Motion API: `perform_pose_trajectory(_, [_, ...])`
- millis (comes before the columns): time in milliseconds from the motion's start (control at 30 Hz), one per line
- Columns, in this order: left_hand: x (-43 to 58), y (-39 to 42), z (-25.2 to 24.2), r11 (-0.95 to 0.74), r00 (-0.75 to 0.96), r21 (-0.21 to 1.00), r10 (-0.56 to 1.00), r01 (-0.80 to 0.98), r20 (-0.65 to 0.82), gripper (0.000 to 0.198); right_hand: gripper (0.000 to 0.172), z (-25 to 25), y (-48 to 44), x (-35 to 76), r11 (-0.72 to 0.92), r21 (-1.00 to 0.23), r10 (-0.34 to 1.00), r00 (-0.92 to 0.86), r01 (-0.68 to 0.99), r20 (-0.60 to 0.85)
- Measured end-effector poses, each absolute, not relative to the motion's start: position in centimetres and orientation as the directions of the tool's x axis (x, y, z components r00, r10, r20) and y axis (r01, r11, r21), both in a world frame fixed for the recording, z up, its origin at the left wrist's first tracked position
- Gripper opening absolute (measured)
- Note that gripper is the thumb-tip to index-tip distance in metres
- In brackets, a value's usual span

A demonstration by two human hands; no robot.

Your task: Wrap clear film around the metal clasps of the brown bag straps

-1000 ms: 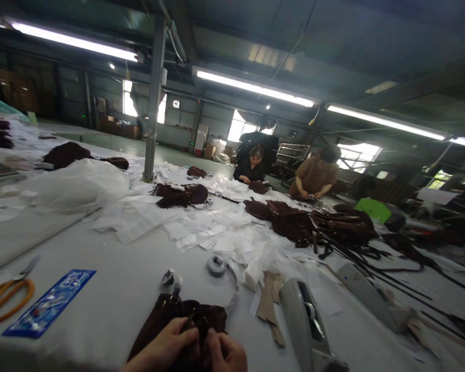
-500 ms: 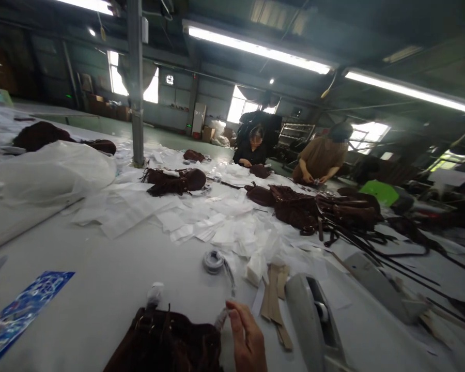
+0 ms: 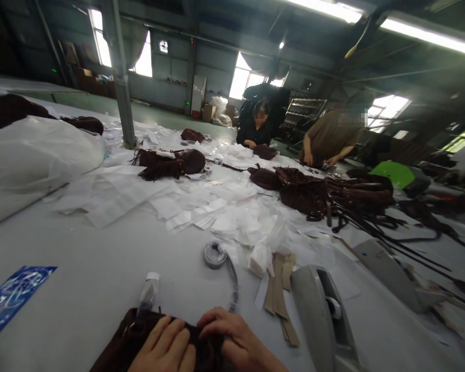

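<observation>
A dark brown bag (image 3: 118, 341) lies at the bottom of the view, partly hidden by both hands. My left hand (image 3: 166, 346) rests on its front with the fingers stretched out and close together. At the bag's upper right edge, my right hand (image 3: 236, 338) has bent fingers gripping the brown material. A clear plastic-wrapped piece (image 3: 149, 292) sticks up from the bag's upper left corner. Beyond the right hand, a coiled strap in plastic wrap (image 3: 233, 281) lies on the table, its near end running down behind that hand.
A grey tape dispenser (image 3: 308, 310) stands at right, beside brown paper strips (image 3: 281, 289). A blue patterned packet (image 3: 17, 294) lies at left. White paper sheets (image 3: 201, 206) and brown fringed bags (image 3: 302, 199) spread across the table. Two people (image 3: 256, 129) work at the far side.
My left hand has come into view onto the bag. My right hand has moved left from the wrapped strap's end to the bag's upper edge. The view has tilted slightly downward.
</observation>
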State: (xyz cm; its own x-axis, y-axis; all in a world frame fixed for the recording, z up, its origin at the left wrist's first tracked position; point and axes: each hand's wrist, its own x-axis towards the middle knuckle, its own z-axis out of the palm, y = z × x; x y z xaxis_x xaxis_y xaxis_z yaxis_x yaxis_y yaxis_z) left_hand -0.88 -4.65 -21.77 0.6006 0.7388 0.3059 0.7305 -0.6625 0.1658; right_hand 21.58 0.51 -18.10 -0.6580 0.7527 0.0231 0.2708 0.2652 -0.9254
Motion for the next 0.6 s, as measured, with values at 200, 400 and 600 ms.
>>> perform_pose_trajectory(200, [2.2, -2.6, -22.5, -0.572, 0.645, 0.477, 0.764, 0.667, 0.013, 0.023, 0.064, -16.0, 0.5, 21.8, 0.308, -0.904, 0.694, -0.720, 0.298, -0.001])
perform_pose_trajectory(400, [0.0, -2.5, -23.1, -0.609, 0.671, 0.496, 0.738, 0.618, 0.070, 0.046, 0.035, -20.5, 1.7, 20.2, 0.489, -0.805, 0.691, -0.712, 0.336, 0.123])
perform_pose_trajectory(600, [-0.4, -1.7, -20.9, -0.528, 0.666, 0.525, 0.738, 0.668, -0.105, 0.050, 0.059, -25.6, 2.0, 18.0, 0.734, -0.590, 0.625, -0.673, 0.336, 0.395])
